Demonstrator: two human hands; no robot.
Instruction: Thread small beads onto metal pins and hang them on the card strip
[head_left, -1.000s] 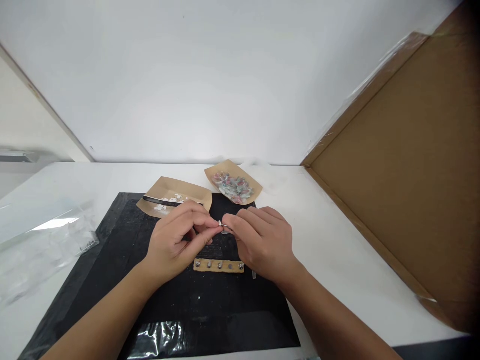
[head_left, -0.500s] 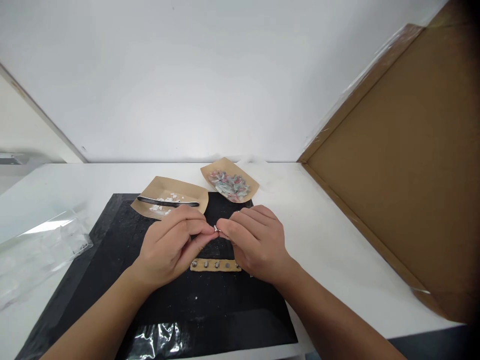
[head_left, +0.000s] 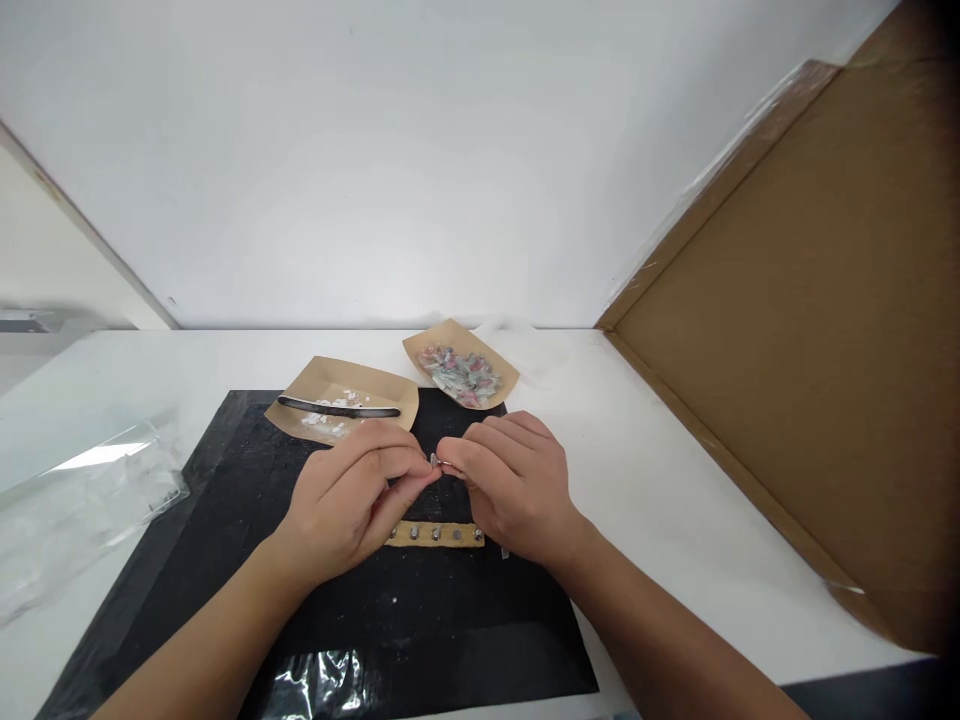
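A tiny shiny silver piece (head_left: 434,460) sits between my two hands, too small to name for certain. My left hand (head_left: 356,495) is closed, thumb and index fingertip pinched at the piece's left side. Thumb and bent fingers of my right hand (head_left: 517,485) pinch its right side, where a thin reddish, shiny edge shows. Below the fingertips a narrow tan strip (head_left: 446,541) with several small metal pieces in a row lies on the black mat (head_left: 442,620). My left hand covers the strip's left end.
Behind my left hand, a brown paper tray (head_left: 319,372) holds white bits and a slim black tool (head_left: 341,409). Another paper tray (head_left: 450,333) holds many small plastic packets. Clear plastic bags (head_left: 82,520) lie at left; a large cardboard panel (head_left: 810,350) stands at right.
My left fingers have shifted slightly right against the piece, and more of its reddish edge shows. My left hand now hides the strip's left end. The view has moved very slightly.
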